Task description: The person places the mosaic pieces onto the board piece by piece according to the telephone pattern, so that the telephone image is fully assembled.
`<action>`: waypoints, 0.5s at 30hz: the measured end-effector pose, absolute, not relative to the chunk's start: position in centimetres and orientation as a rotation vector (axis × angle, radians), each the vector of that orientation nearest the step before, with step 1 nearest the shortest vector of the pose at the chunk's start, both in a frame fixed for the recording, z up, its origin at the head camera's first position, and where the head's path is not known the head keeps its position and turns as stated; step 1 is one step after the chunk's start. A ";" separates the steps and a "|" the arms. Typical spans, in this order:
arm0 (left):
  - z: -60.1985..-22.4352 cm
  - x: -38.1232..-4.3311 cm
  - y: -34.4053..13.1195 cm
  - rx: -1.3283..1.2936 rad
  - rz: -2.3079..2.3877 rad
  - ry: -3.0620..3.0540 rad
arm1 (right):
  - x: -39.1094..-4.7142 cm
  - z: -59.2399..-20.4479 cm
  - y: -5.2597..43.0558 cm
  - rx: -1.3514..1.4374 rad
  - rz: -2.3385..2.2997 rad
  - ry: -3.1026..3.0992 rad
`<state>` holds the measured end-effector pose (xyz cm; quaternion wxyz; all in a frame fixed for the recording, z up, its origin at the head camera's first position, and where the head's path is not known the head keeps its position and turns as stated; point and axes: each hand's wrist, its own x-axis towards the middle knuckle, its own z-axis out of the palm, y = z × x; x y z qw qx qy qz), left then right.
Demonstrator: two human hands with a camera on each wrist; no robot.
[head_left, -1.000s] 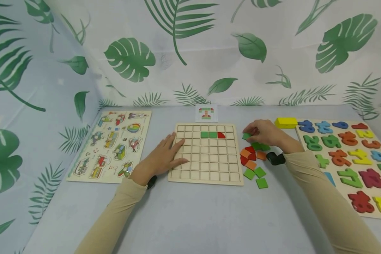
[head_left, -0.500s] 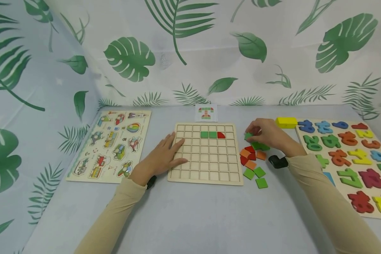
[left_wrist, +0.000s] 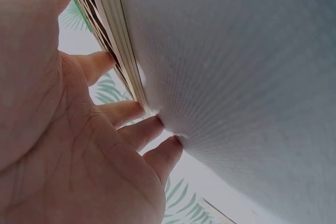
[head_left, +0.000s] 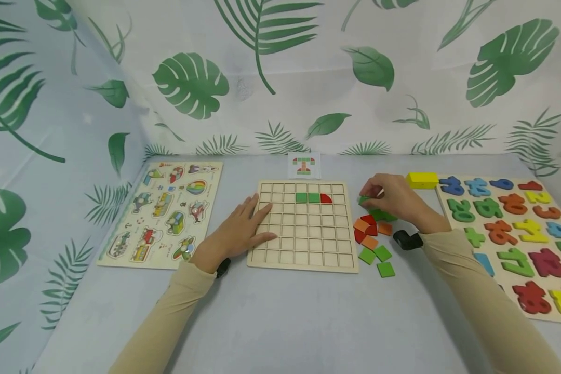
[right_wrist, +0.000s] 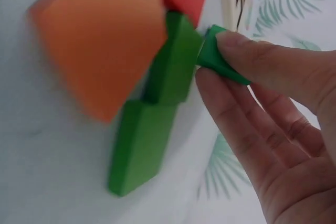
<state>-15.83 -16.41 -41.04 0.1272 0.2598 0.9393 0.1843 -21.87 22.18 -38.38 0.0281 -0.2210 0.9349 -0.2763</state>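
Note:
My right hand (head_left: 389, 199) pinches a green tile (right_wrist: 223, 56) between thumb and fingers, just above the loose tiles right of the board. Under and beside it lie more green tiles (right_wrist: 144, 142), with red tiles and orange tiles (right_wrist: 105, 40) close by. My left hand (head_left: 232, 228) has its fingers spread, with fingertips resting on the left edge of the wooden grid board (head_left: 287, 263). In the board's second row sit two green squares (head_left: 307, 198) and a red quarter-round tile (head_left: 325, 199), side by side.
Behind the board lies a card (head_left: 304, 166) with a coloured tile pattern. A picture puzzle board (head_left: 159, 259) is at the left, a number puzzle board (head_left: 500, 239) at the right. A yellow block (head_left: 422, 181) sits near the right hand. Three green squares (head_left: 382, 253) lie nearer the front.
My right hand shifts slightly right, then slightly back left, keeping the green tile pinched. The left hand and the tiles on the board stay where they were.

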 end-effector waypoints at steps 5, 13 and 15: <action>-41.2 -15.9 -16.4 0.759 0.532 2.729 | -21.9 -37.7 20.8 -0.773 -0.928 2.902; -40.9 -15.8 -16.4 0.738 0.516 2.727 | -22.1 -36.9 16.9 -0.862 -1.146 2.861; -40.9 -15.8 -16.5 0.736 0.517 2.730 | -22.3 -36.9 15.7 -0.895 -1.181 2.831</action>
